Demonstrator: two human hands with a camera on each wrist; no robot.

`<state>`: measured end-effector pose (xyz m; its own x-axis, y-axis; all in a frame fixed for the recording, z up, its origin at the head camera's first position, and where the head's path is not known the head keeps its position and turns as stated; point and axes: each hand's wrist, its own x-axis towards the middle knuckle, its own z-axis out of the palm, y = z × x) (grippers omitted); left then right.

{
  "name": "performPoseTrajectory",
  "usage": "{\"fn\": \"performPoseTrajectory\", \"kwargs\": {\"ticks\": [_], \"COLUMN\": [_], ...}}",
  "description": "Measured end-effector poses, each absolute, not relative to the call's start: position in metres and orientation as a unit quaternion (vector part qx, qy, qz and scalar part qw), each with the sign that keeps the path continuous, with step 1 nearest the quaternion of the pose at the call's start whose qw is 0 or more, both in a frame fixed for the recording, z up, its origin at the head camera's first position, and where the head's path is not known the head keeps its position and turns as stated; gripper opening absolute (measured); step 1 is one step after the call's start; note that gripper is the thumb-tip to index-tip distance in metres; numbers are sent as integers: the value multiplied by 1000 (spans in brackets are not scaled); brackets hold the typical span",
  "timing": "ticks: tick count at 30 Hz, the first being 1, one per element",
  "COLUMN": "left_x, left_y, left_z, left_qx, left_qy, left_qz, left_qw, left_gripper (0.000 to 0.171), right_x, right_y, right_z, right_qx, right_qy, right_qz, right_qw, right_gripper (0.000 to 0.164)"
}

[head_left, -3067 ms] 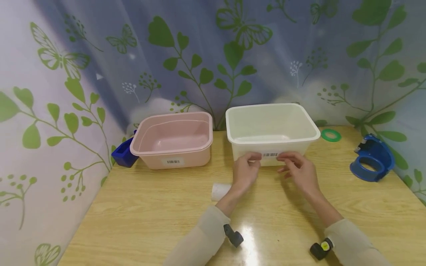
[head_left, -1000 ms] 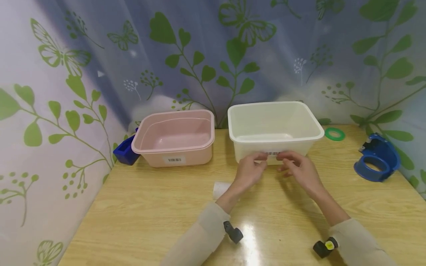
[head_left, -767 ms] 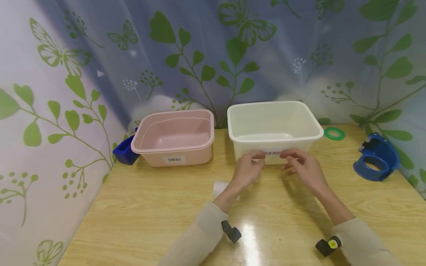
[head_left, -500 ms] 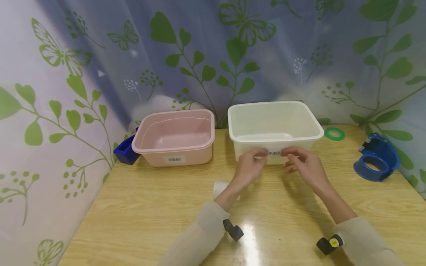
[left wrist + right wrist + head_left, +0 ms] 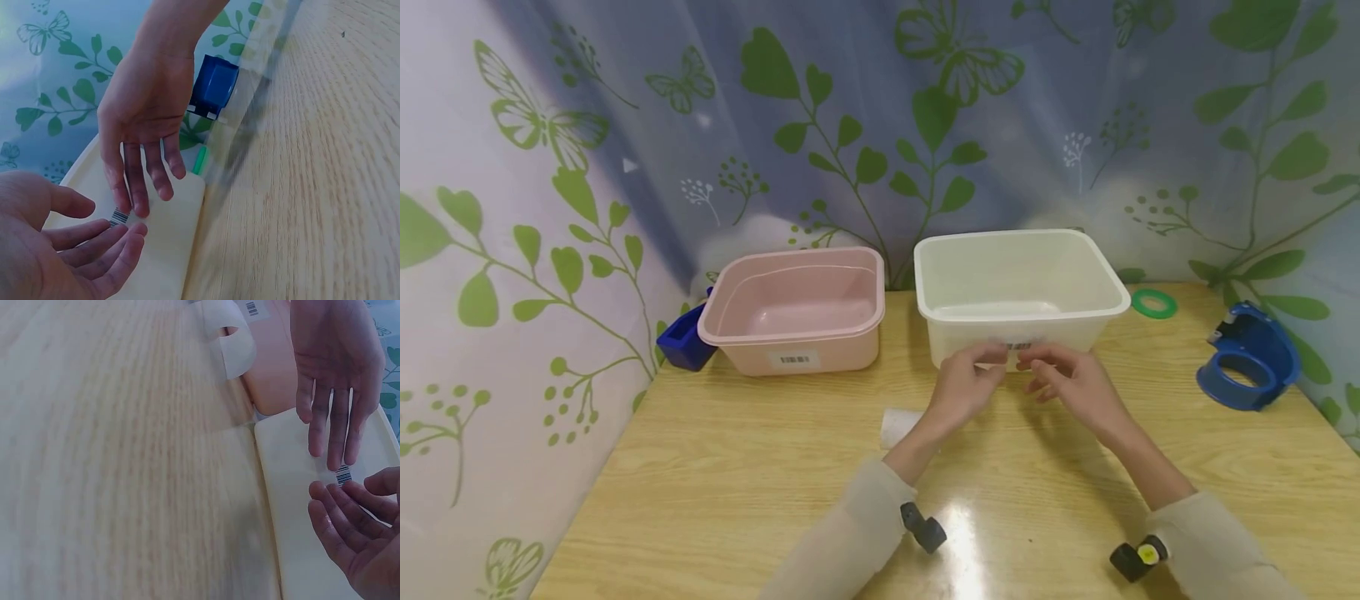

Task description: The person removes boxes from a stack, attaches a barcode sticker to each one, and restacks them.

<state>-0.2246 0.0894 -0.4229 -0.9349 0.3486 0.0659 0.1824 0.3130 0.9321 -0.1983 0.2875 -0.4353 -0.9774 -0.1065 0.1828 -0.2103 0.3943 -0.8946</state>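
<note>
A white plastic bin (image 5: 1015, 275) stands at the back of the table, a barcode label (image 5: 1019, 345) on its front wall. Both hands are in front of that wall, one at each end of the label. My left hand (image 5: 964, 387) has loosely bent fingers and nothing in its grasp. Facing it, my right hand (image 5: 1075, 387) also holds nothing; its fingertips are close to the left hand's. In the left wrist view the label (image 5: 119, 217) shows between the fingertips of the two hands. The right wrist view shows the bin wall (image 5: 300, 531) right behind the fingers.
A pink bin (image 5: 790, 354) with its own label stands to the left, a dark blue box (image 5: 687, 342) beside it. Near my left wrist lies a white paper roll (image 5: 897, 427). A green tape roll (image 5: 1153, 303) and blue tape dispenser (image 5: 1251, 367) are at the right.
Over the last half second the right hand has shifted slightly left and down, narrowing the gap between the hands. The left hand has dipped a little. Both bins stay in place.
</note>
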Motion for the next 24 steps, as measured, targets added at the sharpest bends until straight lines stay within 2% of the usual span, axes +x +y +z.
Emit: {"fn": "performPoseTrajectory", "kwargs": {"ticks": [16, 24], "left_x": [-212, -209], "left_y": [56, 24], "left_z": [-418, -420], "left_qx": [176, 195], "left_qy": [808, 824], "left_qz": [550, 525], "left_qw": [114, 90], "left_gripper": [29, 29], "right_x": [-187, -182], "right_y": [283, 291], "right_z": [-446, -448], "right_qx": [103, 97], "right_qy": [-833, -846], "right_qz": [544, 524], "right_qw": [-6, -1], "right_gripper": [31, 35]}}
